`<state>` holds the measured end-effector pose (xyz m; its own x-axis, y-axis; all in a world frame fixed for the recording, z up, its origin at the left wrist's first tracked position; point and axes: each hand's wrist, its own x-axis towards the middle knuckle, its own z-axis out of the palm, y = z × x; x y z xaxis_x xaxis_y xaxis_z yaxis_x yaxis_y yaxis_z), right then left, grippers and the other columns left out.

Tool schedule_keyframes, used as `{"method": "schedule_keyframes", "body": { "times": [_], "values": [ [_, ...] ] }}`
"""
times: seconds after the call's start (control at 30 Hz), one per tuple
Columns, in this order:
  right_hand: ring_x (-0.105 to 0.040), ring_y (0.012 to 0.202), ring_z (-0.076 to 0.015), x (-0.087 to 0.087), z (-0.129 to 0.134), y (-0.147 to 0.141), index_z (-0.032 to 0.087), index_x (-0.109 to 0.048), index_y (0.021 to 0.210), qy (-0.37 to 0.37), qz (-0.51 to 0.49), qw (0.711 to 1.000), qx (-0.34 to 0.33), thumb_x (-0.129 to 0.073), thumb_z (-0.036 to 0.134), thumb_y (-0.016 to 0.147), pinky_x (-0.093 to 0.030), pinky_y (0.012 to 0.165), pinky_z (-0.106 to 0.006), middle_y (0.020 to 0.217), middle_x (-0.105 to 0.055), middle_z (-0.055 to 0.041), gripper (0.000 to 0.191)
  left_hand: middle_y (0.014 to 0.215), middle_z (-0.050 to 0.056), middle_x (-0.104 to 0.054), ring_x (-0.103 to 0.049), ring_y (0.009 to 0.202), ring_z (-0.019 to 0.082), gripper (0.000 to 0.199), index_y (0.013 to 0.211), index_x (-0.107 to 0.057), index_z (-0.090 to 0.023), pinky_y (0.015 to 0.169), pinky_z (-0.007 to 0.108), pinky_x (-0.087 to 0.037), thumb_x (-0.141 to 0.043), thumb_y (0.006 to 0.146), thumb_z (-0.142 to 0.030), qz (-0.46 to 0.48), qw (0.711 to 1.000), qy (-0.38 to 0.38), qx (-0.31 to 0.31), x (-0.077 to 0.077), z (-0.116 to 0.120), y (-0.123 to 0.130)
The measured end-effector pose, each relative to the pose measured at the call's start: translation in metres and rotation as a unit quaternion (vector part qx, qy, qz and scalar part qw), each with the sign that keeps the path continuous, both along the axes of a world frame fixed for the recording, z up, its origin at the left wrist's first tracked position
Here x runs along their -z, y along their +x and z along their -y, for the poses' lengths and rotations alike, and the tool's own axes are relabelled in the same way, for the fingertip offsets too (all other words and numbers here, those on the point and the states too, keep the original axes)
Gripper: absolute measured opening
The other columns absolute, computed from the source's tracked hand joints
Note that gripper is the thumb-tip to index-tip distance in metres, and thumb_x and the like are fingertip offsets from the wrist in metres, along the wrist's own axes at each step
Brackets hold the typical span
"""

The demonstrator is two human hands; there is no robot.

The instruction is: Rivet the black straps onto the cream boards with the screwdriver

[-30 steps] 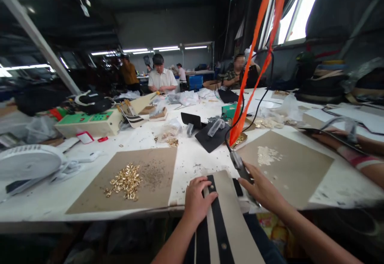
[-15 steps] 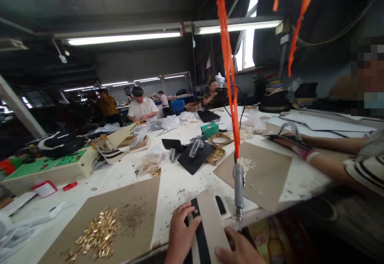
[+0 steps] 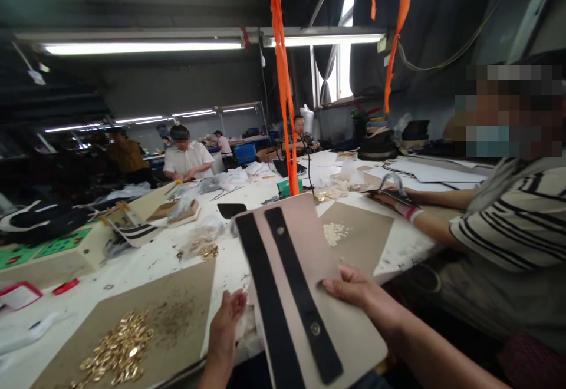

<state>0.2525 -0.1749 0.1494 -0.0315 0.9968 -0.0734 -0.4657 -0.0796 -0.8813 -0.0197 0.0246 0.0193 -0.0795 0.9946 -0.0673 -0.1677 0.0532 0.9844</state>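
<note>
Panel (image 3: pixel 309 247) at 12 o'clock, lifted off the counter, black straps facing up, best steadied by its edge. Right hand (image 3: pixel 349 286) closed on the lower edge; left hand (image 3: pixel 224 324) open, palm up, just beside, gripping nothing. Brass fittings (image 3: pixel 117 348) on cardboard (image 3: pixel 186 294) at 8 o'clock; co-worker's striped sleeve (image 3: pixel 508 224) at 3 o'clock.

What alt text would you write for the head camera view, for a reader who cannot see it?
A person's right hand holds up a beige panel with two black straps, and the open left hand is beside it. Gold metal pieces lie on a brown card sheet on a white worktable, and a co-worker in a striped shirt sits at right.
</note>
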Motion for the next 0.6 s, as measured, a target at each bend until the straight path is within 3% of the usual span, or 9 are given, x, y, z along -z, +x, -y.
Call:
{"method": "schedule_keyframes", "body": {
  "times": [0.17, 0.3, 0.37, 0.47, 0.53, 0.6],
  "values": [
    [-0.074, 0.070, -0.0213, -0.018, 0.006, 0.051, 0.017, -0.069, 0.116, 0.006, 0.016, 0.989, 0.145, -0.082, 0.042, 0.078, -0.058, 0.063, -0.029, 0.094, -0.078, -0.0105, 0.047, 0.096, 0.013, -0.081, -0.075, 0.101, 0.033, 0.061, 0.096, -0.078, -0.012, 0.109, 0.054, -0.051, -0.079, 0.068, -0.067, -0.014, 0.998, -0.011, 0.061, 0.018, -0.009, 0.000],
    [-0.073, 0.066, -0.0194, -0.023, -0.018, 0.099, 0.018, -0.071, 0.108, 0.022, 0.010, 0.966, 0.256, -0.083, 0.034, 0.077, -0.059, 0.058, -0.026, 0.090, -0.078, -0.0073, 0.037, 0.100, 0.012, -0.081, -0.074, 0.103, 0.032, 0.065, 0.098, -0.080, -0.013, 0.106, 0.046, -0.053, -0.078, 0.067, -0.070, -0.055, 0.994, 0.010, 0.092, 0.027, -0.010, -0.007],
    [-0.071, 0.066, -0.0164, -0.028, -0.039, 0.131, 0.019, -0.070, 0.099, 0.054, -0.036, 0.940, 0.336, -0.082, 0.029, 0.078, -0.059, 0.058, -0.023, 0.085, -0.076, -0.0035, 0.026, 0.100, 0.013, -0.081, -0.074, 0.103, 0.032, 0.065, 0.097, -0.080, -0.013, 0.102, 0.042, -0.055, -0.078, 0.067, -0.071, -0.069, 0.992, 0.009, 0.105, 0.025, -0.005, -0.009],
    [-0.071, 0.073, -0.0133, -0.034, -0.076, 0.169, 0.024, -0.066, 0.092, 0.086, -0.125, 0.878, 0.454, -0.077, 0.029, 0.083, -0.061, 0.064, -0.020, 0.086, -0.074, 0.0008, 0.015, 0.101, 0.013, -0.081, -0.073, 0.104, 0.033, 0.063, 0.095, -0.081, -0.014, 0.100, 0.039, -0.056, -0.076, 0.069, -0.071, -0.090, 0.989, 0.018, 0.117, 0.018, 0.004, -0.009],
    [-0.072, 0.081, -0.0140, -0.029, -0.098, 0.168, 0.024, -0.066, 0.092, 0.082, -0.132, 0.868, 0.472, -0.075, 0.033, 0.085, -0.062, 0.068, -0.021, 0.092, -0.074, -0.0007, 0.014, 0.100, 0.012, -0.081, -0.073, 0.103, 0.033, 0.057, 0.093, -0.080, -0.016, 0.097, 0.038, -0.056, -0.075, 0.072, -0.069, -0.112, 0.985, 0.035, 0.124, 0.014, 0.011, -0.007],
    [-0.070, 0.081, -0.0137, -0.017, -0.114, 0.141, 0.023, -0.069, 0.095, 0.082, -0.076, 0.880, 0.461, -0.076, 0.035, 0.083, -0.059, 0.065, -0.020, 0.094, -0.073, -0.0023, 0.019, 0.098, 0.011, -0.080, -0.073, 0.098, 0.032, 0.051, 0.091, -0.079, -0.018, 0.091, 0.035, -0.056, -0.074, 0.075, -0.066, -0.125, 0.984, 0.056, 0.116, 0.013, 0.017, -0.005]
  ]
}}
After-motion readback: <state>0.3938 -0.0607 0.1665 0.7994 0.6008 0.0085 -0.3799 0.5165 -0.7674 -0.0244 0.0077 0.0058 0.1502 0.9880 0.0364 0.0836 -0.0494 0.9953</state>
